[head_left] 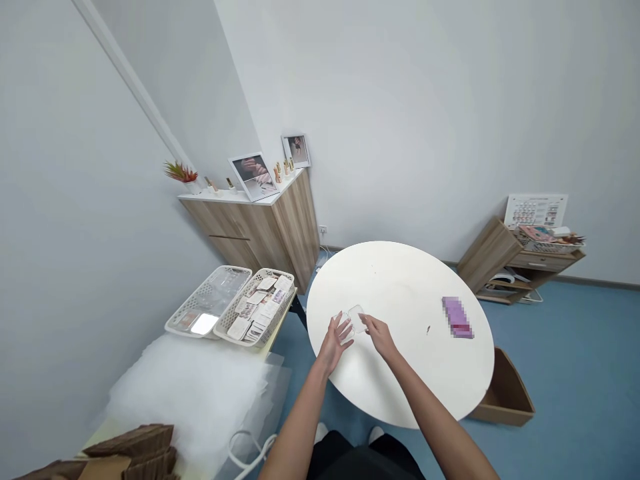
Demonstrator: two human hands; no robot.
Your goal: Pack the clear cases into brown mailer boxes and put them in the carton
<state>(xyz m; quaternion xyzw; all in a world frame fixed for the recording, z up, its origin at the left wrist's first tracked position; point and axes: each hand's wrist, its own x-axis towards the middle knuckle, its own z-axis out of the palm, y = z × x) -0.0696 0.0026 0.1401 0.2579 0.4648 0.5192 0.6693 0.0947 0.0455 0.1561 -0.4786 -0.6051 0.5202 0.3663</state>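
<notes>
A small clear, see-through plastic case is held between my two hands, above the left part of the round white table. It looks like two flat parts, though the outline is faint. My left hand has its thumb and spread fingers around the case's left part. With thumb and fingers pinched, my right hand grips its right edge. A blurred-out purple item lies at the table's right side, and a small dark scrap is nearer the middle.
To the left, a side table bears a white basket of cards, a basket of clear plastic pieces, stacked translucent sheets and brown paper bags. A cardboard box stands on the floor at right. Wooden cabinets line the wall.
</notes>
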